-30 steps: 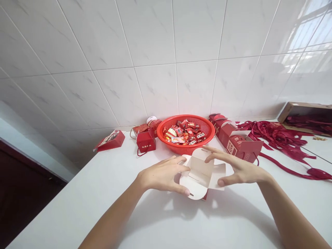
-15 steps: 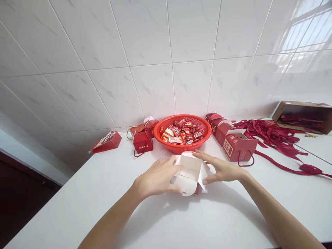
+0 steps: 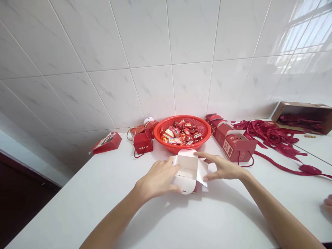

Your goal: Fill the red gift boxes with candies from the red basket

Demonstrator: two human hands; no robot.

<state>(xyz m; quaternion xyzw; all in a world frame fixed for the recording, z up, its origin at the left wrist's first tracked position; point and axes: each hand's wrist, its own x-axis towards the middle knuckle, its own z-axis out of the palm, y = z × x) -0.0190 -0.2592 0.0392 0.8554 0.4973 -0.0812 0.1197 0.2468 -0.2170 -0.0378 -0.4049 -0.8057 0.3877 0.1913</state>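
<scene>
A small cardboard candy box (image 3: pixel 187 168) stands on the white table with its top flaps spread, white inside and red outside. Nothing shows inside it. My left hand (image 3: pixel 159 178) grips its left side, thumb at the front flap. On the other side my right hand (image 3: pixel 221 167) holds it, fingers by the back flap and thumb against the right flap. Just behind the box sits a red plastic basket (image 3: pixel 182 147) full of wrapped candies (image 3: pixel 181 132).
Red boxes with rope handles (image 3: pixel 240 147) line up at right. Dark red ribbons (image 3: pixel 269 136) lie beyond, near an open carton (image 3: pixel 302 117). At left are a small red box (image 3: pixel 142 142) and a red slanted box (image 3: pixel 107 142). Another person's fingers (image 3: pixel 329 202) show at the right edge.
The box and both my hands have shifted very slightly, the flaps tilting a little. Another person's fingers have come in at the right edge.
</scene>
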